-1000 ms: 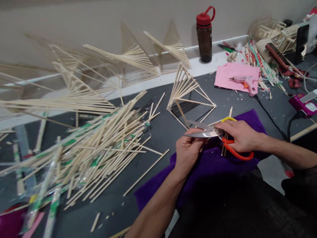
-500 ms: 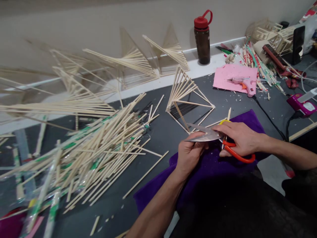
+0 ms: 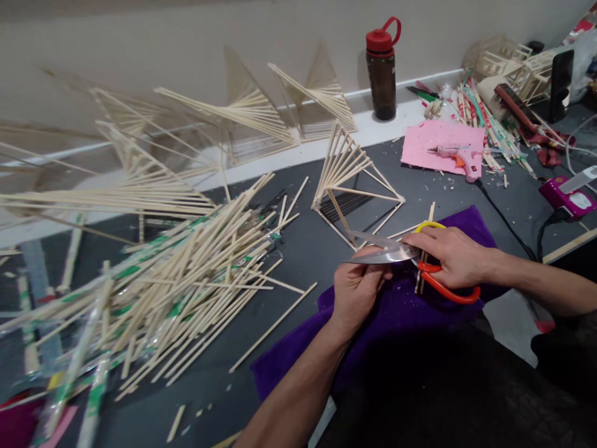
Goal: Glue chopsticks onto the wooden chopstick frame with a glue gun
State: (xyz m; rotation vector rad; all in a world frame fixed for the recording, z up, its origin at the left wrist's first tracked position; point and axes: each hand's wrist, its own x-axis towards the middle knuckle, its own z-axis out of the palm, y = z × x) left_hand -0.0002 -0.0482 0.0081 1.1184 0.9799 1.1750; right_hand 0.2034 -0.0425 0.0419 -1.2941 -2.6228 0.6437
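Observation:
My right hand grips scissors with red and yellow handles; the blades point left and stand slightly apart. Under the blades, my left hand is closed with its fingers pinched together; what it holds is hidden. Both hands are over a purple cloth. Short sticks show beside the scissor handles. Just beyond the hands stands a small pyramid-like stick frame. To the left lies a big pile of thin wooden sticks, some in plastic wrappers.
Larger stick frames line the wall. A dark bottle with a red lid stands behind. A pink glue gun rests on a pink sheet, its cord running right. Wrapped sticks and a purple device are at the right.
My right hand's fingers have shifted on the scissor handles, showing more of the yellow loop. The blades have tilted slightly, and the short sticks beside the handles show more.

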